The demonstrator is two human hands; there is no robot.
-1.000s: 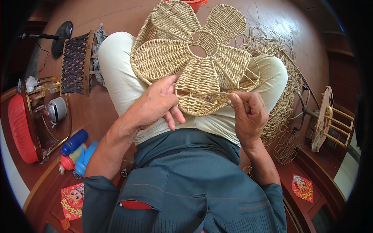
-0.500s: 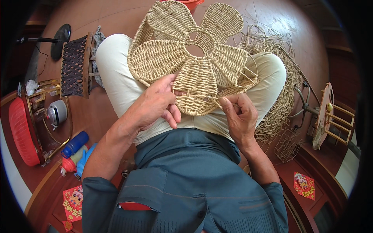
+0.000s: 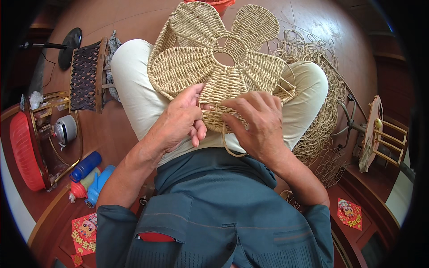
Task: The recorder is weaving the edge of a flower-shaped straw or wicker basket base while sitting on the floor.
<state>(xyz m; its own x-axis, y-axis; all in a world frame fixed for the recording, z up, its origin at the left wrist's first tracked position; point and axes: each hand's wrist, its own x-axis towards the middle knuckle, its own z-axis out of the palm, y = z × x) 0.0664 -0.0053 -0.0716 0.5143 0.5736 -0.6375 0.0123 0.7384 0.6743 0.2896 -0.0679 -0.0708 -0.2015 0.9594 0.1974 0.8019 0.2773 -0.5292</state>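
Observation:
A tan flower-shaped wicker piece [image 3: 181, 67], woven from twisted cord with a round hole at its centre, rests across my knees. My left hand [image 3: 176, 116] grips the left edge of the nearest petal, its index finger showing through a gap in the weave and its lower fingers curled. Over the right part of that same petal bends my right hand [image 3: 261, 123], thumb and forefinger pinching at the open row. A loop of cord [image 3: 227, 146] hangs from there toward my lap. The right fingers cover part of the weave.
A tangled heap of cord [image 3: 315, 129] lies on the floor at the right, beside a small wooden chair [image 3: 373, 134]. At the left are a stool with a dark woven seat [image 3: 86, 76], a red plastic basin [image 3: 27, 149] and bottles [image 3: 86, 166]. A red bucket [image 3: 216, 5] stands at the far side.
My right hand has moved left and up from the petal's lower right corner onto its open row. A cord loop now hangs below it. The left hand stays in place.

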